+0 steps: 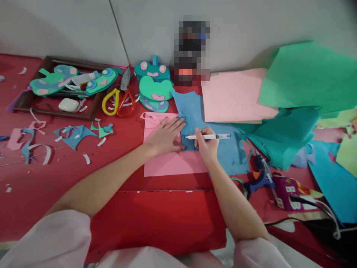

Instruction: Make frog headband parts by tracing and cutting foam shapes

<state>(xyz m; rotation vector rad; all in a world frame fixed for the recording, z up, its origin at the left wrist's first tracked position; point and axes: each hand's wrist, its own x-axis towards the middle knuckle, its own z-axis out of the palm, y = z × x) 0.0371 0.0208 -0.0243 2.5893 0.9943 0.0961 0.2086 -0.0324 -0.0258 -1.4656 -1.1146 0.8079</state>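
Observation:
My right hand grips a white pen with a blue end. Its tip points left at a small blue felt piece. With fingers spread, my left hand lies flat, its fingertips at that piece's left edge. Under both is a pink felt sheet, and a larger blue felt sheet spreads to the right. Just beyond my hands sit frog-shaped felt pieces in green and teal. Scissors with one yellow and one red handle lie left of these.
A brown frame with felt shapes and a white case stands far left. Felt scraps litter the left side. On the right are a pink sheet, green felt, a glue gun and a purple power strip with cords.

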